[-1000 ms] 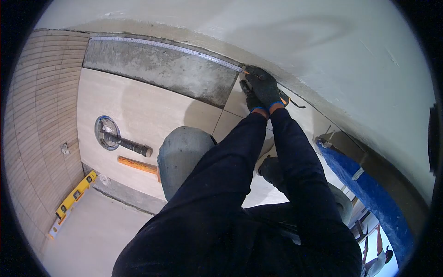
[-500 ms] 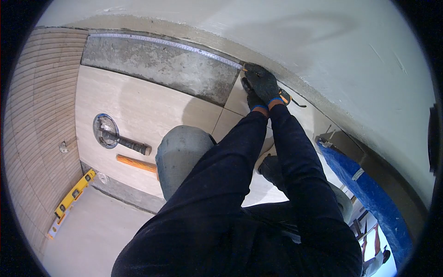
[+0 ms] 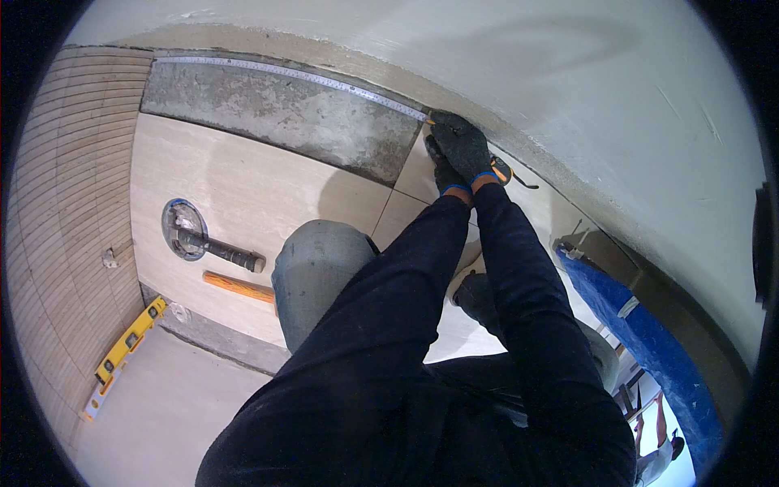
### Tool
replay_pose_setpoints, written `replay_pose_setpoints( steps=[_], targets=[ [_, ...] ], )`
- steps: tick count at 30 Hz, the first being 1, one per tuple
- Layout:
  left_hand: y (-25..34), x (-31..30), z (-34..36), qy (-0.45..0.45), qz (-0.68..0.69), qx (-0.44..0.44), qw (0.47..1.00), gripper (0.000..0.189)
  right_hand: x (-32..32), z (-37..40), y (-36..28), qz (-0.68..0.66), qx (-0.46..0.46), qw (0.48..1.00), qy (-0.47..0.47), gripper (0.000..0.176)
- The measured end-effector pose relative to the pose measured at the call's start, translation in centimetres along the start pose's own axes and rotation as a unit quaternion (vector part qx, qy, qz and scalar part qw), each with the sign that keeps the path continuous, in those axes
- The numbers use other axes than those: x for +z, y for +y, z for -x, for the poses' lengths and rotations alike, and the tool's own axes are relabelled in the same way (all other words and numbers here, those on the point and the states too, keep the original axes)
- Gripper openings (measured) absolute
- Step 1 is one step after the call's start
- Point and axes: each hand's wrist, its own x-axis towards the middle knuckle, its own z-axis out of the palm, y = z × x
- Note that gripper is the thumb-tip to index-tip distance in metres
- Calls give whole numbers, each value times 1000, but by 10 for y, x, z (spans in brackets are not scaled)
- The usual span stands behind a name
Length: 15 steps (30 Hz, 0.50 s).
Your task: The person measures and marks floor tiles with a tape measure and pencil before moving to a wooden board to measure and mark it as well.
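A white tape measure blade (image 3: 324, 81) runs along the foot of the wall, over a bare strip of grey concrete (image 3: 280, 109), from the ribbed wall to my hands. Both hands wear dark gloves with blue cuffs. My right hand (image 3: 462, 146) is closed at the blade's near end, by the corner of a beige tile (image 3: 415, 166); a small pointed tip shows at its fingers. Tucked under and beside it is my left hand (image 3: 446, 174), its fingers mostly hidden. The black and orange tape case (image 3: 501, 170) lies just right of my wrists.
On the large tile (image 3: 243, 170) at left lie a round tool with a dark handle (image 3: 231, 253) and an orange bar (image 3: 239, 286). A yellow level (image 3: 130, 341) rests by the ribbed wall. Blue sheeting (image 3: 649, 325) is at right; a person (image 3: 661, 458) shows beyond.
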Motion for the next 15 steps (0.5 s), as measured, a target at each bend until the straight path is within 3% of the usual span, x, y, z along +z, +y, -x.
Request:
replay_pose_setpoints(
  steps=[9, 11, 12, 14, 15],
  targets=[
    [-7, -13, -11, 41, -70, -7, 997, 71, 6, -3, 9, -13, -20, 1000, 14, 33],
    [19, 19, 19, -5, 128, -59, 990, 50, 5, -3, 6, -10, -11, 1000, 11, 33],
    [16, 17, 17, -5, 129, -59, 990, 50, 5, -3, 6, -7, -1, 1000, 7, 33],
    [2, 2, -1, -5, 124, -10, 992, 71, 5, -2, 6, -7, -3, 1000, 10, 33],
    [-8, -26, -24, -5, 124, -10, 992, 71, 5, -2, 6, -7, -6, 1000, 14, 32]
  ],
)
